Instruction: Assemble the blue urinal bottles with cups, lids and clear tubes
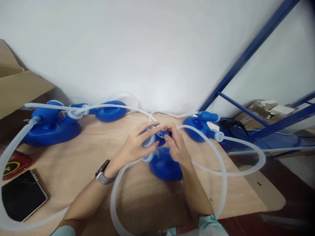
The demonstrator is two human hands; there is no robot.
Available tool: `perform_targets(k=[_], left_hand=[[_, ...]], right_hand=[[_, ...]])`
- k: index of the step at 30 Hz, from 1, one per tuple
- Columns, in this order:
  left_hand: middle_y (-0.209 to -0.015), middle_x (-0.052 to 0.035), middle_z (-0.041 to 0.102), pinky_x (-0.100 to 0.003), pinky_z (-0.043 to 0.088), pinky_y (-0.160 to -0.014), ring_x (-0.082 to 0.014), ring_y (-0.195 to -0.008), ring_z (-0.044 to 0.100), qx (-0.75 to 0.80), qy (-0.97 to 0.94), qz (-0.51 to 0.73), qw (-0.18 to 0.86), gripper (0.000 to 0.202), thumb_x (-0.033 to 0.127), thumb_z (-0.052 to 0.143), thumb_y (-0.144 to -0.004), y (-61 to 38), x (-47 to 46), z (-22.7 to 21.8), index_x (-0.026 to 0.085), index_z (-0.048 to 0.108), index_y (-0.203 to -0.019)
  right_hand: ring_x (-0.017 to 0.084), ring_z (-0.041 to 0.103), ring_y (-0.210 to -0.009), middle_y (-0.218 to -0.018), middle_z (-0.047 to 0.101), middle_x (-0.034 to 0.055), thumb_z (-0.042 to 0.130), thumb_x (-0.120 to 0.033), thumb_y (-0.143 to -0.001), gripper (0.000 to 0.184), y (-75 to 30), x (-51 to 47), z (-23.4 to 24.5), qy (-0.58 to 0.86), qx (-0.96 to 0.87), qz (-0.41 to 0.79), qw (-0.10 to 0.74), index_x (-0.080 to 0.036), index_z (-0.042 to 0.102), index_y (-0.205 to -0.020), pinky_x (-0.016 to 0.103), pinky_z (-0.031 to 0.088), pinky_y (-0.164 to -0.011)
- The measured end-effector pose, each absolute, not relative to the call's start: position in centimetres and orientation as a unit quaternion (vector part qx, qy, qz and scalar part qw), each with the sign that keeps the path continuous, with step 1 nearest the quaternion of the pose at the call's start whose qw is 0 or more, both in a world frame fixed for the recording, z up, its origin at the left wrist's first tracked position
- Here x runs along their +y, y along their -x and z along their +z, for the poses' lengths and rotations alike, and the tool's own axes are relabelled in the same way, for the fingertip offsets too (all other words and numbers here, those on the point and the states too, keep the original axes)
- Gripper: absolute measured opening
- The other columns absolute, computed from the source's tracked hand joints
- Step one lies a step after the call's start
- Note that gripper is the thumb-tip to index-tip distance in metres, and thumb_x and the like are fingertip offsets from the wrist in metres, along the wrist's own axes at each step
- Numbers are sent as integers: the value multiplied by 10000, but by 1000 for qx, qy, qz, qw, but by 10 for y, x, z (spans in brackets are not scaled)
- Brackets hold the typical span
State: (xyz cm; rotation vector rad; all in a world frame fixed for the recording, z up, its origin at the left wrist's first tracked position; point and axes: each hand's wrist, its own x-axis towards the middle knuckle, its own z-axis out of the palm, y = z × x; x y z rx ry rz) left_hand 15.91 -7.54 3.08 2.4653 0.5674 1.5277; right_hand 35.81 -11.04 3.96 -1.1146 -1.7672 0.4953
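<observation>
A blue plastic bottle (166, 165) with a white hose lies on the table in front of me. My left hand (137, 142) curves around the white round cap (148, 140) at its neck, thumb below and fingers above. Close beside it, my right hand (174, 141) pinches a small blue part (167, 133) between thumb and fingers. A clear strip (159, 134) runs between the two hands. Fingers hide part of the neck and the exact contact there. The white hose (115, 193) loops down from the bottle toward me.
More blue bottles with hoses lie at the left (52, 132), back (112, 111) and right (195, 129) of the wooden table (83, 157). A black-screened phone (23, 196) rests front left. A cardboard box (22, 85) stands far left; a blue metal frame (246, 55) rises right.
</observation>
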Motion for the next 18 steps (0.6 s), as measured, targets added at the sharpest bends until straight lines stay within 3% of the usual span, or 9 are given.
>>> perform_targets(k=[3,6,8,10,13,15,18], left_hand=[[-1429,-140,666,-465,547,-1099,-289,-1302,663,221,-828,492,152,723,263,708,-957,-156,-77,32,270,412,-1617],[-1522,-151,596,-500,511,-1133,-318,-1376,611,300,-801,467,227,873,385,749,-940,-157,-83,34,270,283,-1670],[-1512,-165,592,-513,517,-1113,-334,-1360,615,370,-772,448,257,783,464,741,-944,-160,-88,35,232,383,-1601],[-1353,-147,674,-493,563,-1027,-315,-1214,685,405,-760,431,270,563,486,696,-972,-162,-91,34,198,533,-1427],[-1180,-109,707,-467,601,-933,-280,-1039,720,359,-798,417,247,393,442,683,-981,-163,-91,33,198,571,-1268],[-1308,-146,675,-511,582,-1023,-319,-1197,688,294,-841,405,203,445,441,704,-968,-162,-88,34,206,541,-1308],[-1480,-174,600,-560,444,-1226,-355,-1529,452,208,-903,348,143,444,464,644,-1013,-157,-84,41,210,526,-1358]], right_hand=[[194,567,-757,-909,627,5,514,-477,-997,231,-357,-111,41,437,-729,208,484,-260,566,-1056,336,450,-732],[178,571,-732,-925,639,-1,553,-500,-999,250,-355,-110,43,440,-721,224,486,-261,575,-1071,315,458,-704],[180,582,-726,-906,651,-2,548,-503,-1011,253,-353,-110,43,459,-720,216,474,-262,587,-1075,312,456,-697],[183,595,-717,-860,658,-4,520,-507,-1035,263,-352,-110,42,483,-719,196,459,-258,603,-1063,315,445,-697],[181,593,-690,-781,643,-1,394,-496,-1099,359,-354,-111,39,504,-699,164,480,-248,625,-981,323,423,-692],[182,582,-680,-756,630,6,310,-500,-1123,459,-356,-110,36,503,-680,164,508,-244,638,-928,327,426,-689],[186,583,-689,-748,625,10,303,-558,-1115,522,-361,-107,32,495,-668,225,509,-248,642,-868,328,461,-705]])
